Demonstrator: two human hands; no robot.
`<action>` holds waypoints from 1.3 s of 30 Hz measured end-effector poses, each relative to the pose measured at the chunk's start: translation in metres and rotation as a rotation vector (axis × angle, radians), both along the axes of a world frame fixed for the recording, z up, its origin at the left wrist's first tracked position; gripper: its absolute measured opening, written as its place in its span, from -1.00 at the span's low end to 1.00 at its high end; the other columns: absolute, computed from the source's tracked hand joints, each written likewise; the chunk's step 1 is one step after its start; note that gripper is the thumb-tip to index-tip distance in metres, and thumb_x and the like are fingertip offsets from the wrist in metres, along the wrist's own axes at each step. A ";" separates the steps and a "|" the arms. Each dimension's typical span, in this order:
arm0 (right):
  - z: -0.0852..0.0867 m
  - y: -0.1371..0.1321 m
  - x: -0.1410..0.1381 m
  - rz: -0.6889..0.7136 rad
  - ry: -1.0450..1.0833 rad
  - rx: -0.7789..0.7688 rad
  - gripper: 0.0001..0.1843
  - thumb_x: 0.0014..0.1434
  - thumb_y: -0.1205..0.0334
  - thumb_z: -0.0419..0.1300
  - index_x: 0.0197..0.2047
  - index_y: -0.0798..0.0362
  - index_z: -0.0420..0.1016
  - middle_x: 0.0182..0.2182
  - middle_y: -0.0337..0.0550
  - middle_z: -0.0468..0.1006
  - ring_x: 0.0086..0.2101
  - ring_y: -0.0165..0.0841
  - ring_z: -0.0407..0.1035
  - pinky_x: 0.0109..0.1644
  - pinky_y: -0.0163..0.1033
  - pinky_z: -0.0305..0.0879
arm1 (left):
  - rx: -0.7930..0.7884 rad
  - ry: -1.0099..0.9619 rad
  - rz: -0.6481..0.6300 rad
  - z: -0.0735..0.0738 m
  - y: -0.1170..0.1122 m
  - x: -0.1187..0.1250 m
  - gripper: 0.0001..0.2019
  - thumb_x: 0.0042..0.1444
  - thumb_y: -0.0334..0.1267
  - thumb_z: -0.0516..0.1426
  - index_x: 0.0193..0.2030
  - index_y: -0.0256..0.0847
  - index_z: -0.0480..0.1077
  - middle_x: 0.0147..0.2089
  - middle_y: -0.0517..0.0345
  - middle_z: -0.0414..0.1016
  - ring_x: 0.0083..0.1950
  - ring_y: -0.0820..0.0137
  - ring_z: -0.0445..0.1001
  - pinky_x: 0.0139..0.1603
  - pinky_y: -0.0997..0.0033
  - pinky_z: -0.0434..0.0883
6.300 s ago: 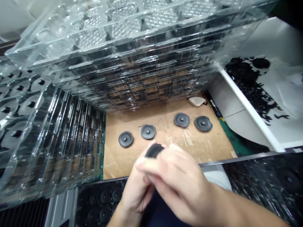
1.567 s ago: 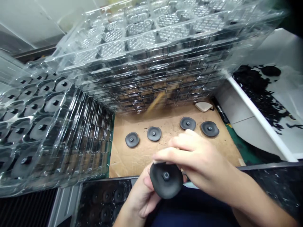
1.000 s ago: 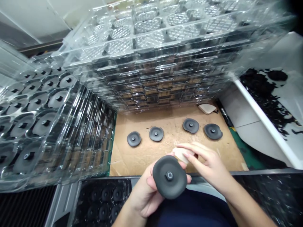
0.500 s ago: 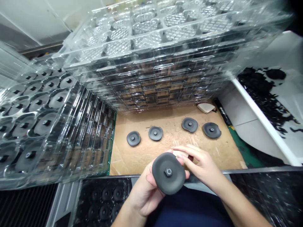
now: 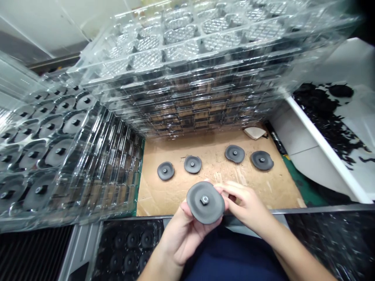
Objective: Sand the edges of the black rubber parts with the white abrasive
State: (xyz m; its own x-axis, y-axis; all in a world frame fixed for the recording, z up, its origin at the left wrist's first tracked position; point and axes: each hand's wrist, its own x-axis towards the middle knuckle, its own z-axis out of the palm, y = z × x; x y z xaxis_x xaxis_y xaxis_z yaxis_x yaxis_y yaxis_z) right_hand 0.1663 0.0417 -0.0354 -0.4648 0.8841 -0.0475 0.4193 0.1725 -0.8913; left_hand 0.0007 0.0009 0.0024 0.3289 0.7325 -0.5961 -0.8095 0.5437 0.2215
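Observation:
A dark grey rounded disc with a short central stub (image 5: 205,203) is held up by its edge in my left hand (image 5: 183,238), thumb at its left and fingers beneath. My right hand (image 5: 246,203) is closed at the disc's right edge, fingertips pressed together by the rim. What those fingertips hold is hidden from view. Beyond my hands, several similar discs lie on the cardboard sheet (image 5: 164,199): a small one (image 5: 165,171) at the left, another (image 5: 192,164) beside it, and two more (image 5: 234,154) (image 5: 262,160) at the right, some with notched or ragged edges.
Tall stacks of clear moulded trays stand at the back (image 5: 199,84) and at the left (image 5: 114,156), the left ones filled with discs. A white bin (image 5: 325,144) holds black scraps at right. A cream wedge-shaped piece (image 5: 254,133) lies near the back stack.
The held disc has moved slightly up and left and tilted. My right fingers have shifted along its rim, and the pale piece seen between them earlier is now out of sight.

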 end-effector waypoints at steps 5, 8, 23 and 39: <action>-0.004 -0.003 -0.003 -0.013 0.006 0.045 -0.71 0.23 0.24 0.05 -0.05 0.00 0.51 -0.35 -0.14 0.55 -0.35 -0.34 0.44 -0.25 -0.24 0.39 | -0.166 -0.029 0.107 -0.003 0.004 0.000 -0.21 -0.33 -0.18 0.38 0.14 -0.29 0.31 -0.18 -0.03 0.61 -0.10 0.23 0.56 -0.10 0.45 0.49; -0.008 -0.003 -0.002 -0.035 0.002 0.059 -0.73 0.23 0.24 0.06 -0.07 -0.02 0.53 -0.32 -0.15 0.58 -0.34 -0.36 0.45 -0.24 -0.26 0.40 | -0.159 -0.074 0.135 -0.004 0.004 0.000 -0.36 -0.24 -0.21 0.34 0.06 -0.30 0.38 -0.13 -0.08 0.60 -0.07 0.20 0.55 -0.08 0.41 0.50; 0.080 -0.016 -0.020 -0.028 0.105 0.413 -0.73 0.21 0.44 0.03 -0.05 0.15 0.44 -0.30 -0.10 0.57 -0.31 -0.36 0.44 -0.18 -0.26 0.39 | 0.132 0.246 0.000 0.001 0.003 0.013 -0.41 -0.14 -0.38 0.32 0.10 -0.13 0.35 -0.01 0.05 0.53 0.02 0.24 0.49 0.02 0.38 0.42; 0.085 -0.008 0.008 -0.057 -0.098 0.460 -0.72 0.23 0.43 0.02 -0.04 0.07 0.42 -0.39 -0.16 0.51 -0.38 -0.37 0.37 -0.28 -0.26 0.29 | 0.083 0.175 -0.091 0.020 0.016 0.018 -0.59 -0.27 -0.40 0.37 -0.18 -0.24 0.52 -0.29 0.14 0.61 -0.25 0.42 0.55 -0.21 0.60 0.45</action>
